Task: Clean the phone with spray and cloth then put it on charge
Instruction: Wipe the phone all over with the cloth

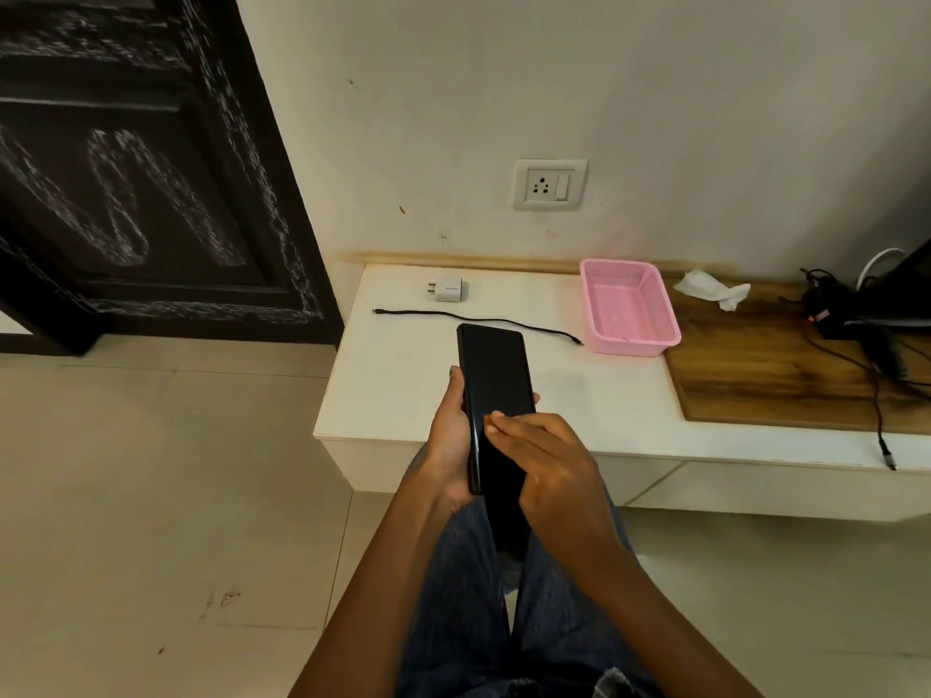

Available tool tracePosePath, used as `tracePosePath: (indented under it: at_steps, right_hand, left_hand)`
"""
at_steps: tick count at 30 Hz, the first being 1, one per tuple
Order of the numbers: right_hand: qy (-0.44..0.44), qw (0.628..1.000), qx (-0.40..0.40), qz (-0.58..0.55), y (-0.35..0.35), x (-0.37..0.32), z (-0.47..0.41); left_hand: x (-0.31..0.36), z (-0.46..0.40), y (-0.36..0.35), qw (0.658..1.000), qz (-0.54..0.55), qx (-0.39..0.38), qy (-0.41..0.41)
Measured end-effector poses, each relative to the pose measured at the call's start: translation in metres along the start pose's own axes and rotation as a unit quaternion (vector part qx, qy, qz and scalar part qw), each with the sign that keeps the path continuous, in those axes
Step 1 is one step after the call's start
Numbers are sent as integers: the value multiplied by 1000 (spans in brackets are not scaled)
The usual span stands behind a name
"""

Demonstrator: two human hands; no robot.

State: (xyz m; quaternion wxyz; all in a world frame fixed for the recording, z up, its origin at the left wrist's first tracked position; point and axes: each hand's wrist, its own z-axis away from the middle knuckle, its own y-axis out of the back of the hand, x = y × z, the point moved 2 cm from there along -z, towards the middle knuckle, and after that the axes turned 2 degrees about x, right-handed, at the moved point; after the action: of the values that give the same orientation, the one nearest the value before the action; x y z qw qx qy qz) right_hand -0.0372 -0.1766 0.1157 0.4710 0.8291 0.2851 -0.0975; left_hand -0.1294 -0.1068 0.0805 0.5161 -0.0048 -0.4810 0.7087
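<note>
Holding the phone (496, 375) screen-up above the near edge of the white shelf (398, 375), the left hand (448, 440) grips its left side while the right hand (544, 460) lays straight fingers flat on the lower screen. Farther back lie a charger (450, 288), a cable (428, 314) and a cloth (713, 289).

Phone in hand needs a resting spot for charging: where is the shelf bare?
Bare patch on the white shelf: in front of the thin black cable, left of the pink plastic basket. Crowded: the wooden board's right end, under tangled black wires.
</note>
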Motion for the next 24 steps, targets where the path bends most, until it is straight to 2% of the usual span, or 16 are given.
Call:
tracePosePath:
  at_steps: [5,10,14,19,24]
  right_hand:
    - [-70,997,40,-6,2,-2,-26]
    - [-37,997,27,-57,-4,-18,-8]
    - [-5,1000,-1,-26,-5,-14,2]
    - [-68,997,18,-43,-6,0,-15]
    - [-29,999,22,-22,-6,-11,-9]
  left_hand:
    - [-6,0,-9,1000,-6,13,-2]
    - [-6,3,-3,999,-14,23,21]
    - [-6,3,2,1000,8,25,16]
    - [-9,4,-4,999,24,22,7]
    - [-2,7,-1,1000,4,27,1]
